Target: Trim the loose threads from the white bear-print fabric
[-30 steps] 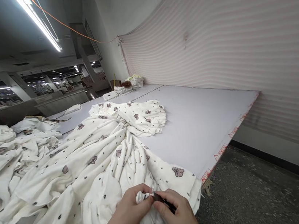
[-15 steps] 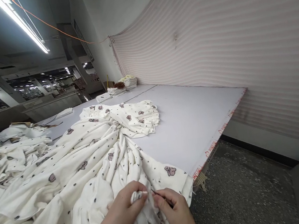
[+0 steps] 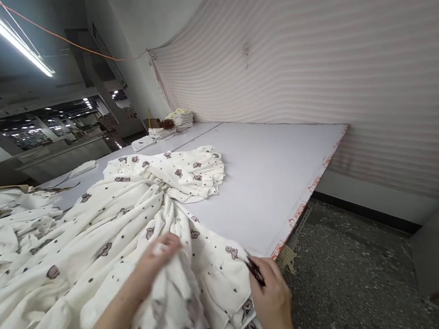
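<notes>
White fabric (image 3: 129, 219) with brown bears and dark dots lies bunched across the table, gathered tightly near its middle. My left hand (image 3: 157, 259), blurred by motion, is closed on a fold of this fabric and lifts it. Near the table corner, my right hand (image 3: 272, 292) is closed around a small dark tool (image 3: 255, 272) that looks like thread snips. Its blades cannot be made out clearly. The right fingers are beside the fabric's right edge.
The pale table (image 3: 268, 163) has red-printed tape along its right edge. Folded cloth stacks (image 3: 181, 120) stand at the back, and more crumpled white cloth (image 3: 12, 219) lies left. A striped sheet (image 3: 289, 47) hangs behind. Speckled floor (image 3: 337, 257) shows at right.
My hands, close together before, have moved apart: the left up and leftward with the fabric, the right toward the table corner with the dark tool. The view has shifted slightly right.
</notes>
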Demonstrator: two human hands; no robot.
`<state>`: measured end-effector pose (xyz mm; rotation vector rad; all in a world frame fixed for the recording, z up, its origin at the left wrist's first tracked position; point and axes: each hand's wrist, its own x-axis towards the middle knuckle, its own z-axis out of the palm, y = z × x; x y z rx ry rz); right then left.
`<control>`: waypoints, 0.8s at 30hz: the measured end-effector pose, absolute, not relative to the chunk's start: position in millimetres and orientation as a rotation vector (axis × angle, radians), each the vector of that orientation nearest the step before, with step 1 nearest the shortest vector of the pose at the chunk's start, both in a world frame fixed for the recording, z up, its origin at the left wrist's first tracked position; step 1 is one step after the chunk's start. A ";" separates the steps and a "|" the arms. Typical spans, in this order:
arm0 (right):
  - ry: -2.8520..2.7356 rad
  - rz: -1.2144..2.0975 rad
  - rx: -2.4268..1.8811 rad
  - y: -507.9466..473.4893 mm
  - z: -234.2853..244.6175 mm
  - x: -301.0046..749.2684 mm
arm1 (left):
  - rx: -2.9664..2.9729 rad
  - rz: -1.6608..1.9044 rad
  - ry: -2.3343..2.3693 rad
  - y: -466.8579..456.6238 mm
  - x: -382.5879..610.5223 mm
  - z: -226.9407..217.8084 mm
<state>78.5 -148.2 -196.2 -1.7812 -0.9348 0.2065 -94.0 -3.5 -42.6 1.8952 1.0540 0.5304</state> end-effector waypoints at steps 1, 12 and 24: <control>-0.919 0.249 -1.676 -148.5 -194.8 68.0 | 1.946 0.401 0.997 -9.1 -85.2 -51.2; -0.791 0.397 -1.608 -151.8 -196.3 43.8 | 2.193 0.170 0.943 -39.0 -69.3 -72.8; -1.104 0.556 -1.438 -147.5 -163.0 65.3 | 2.485 0.407 0.918 -60.8 -88.3 -84.3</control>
